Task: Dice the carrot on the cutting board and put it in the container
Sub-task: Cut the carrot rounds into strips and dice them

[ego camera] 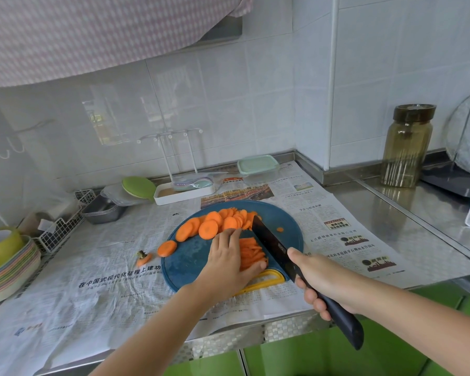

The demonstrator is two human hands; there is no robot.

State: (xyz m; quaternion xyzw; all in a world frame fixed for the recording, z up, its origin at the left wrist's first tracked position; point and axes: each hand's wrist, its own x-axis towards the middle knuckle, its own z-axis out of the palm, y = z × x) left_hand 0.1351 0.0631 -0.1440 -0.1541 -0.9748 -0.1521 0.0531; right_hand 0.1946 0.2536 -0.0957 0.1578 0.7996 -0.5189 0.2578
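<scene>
A round blue cutting board (187, 261) lies on newspaper. Several orange carrot slices (215, 222) are fanned across its far side, and one slice (167, 248) sits at its left rim. My left hand (228, 263) presses flat on a pile of carrot strips (251, 252) near the board's middle. My right hand (322, 280) grips the dark handle of a black knife (270, 244), whose blade stands right beside the strips. A lidded clear container (258, 169) with a pale green lid stands at the back against the wall.
The carrot top (143, 257) lies left of the board. A white tray (183, 192), metal trays (103, 208), a wire basket (57, 232) and stacked bowls (8, 264) fill the left side. A glass jar (407, 146) stands at the right. The counter's front edge is close.
</scene>
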